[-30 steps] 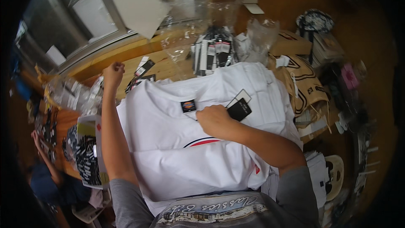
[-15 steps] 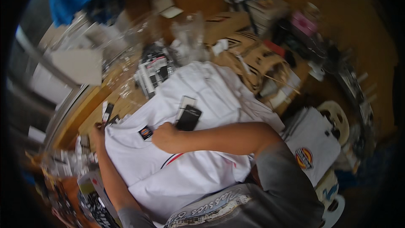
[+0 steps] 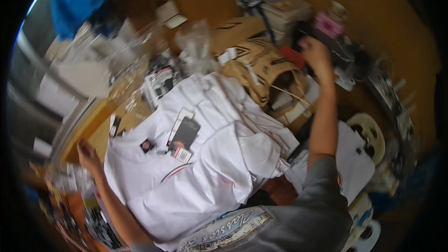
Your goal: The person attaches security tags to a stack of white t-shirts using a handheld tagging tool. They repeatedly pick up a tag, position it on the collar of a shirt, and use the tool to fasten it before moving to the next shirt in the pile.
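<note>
The white shirt point(image 3: 205, 168) lies spread at the centre of the surface point(image 3: 107, 126), with dark tags point(image 3: 183, 136) on its chest. At 8 o'clock, the left hand point(image 3: 87, 155) rests at the shirt's edge; whether it pinches the cloth cannot be told. At 1 o'clock, the right hand point(image 3: 316, 52) reaches among the cluttered items beyond the tan garment point(image 3: 261, 72), its grip blurred. Hold the shirt flat while reaching. Motion blur obscures the far items.
</note>
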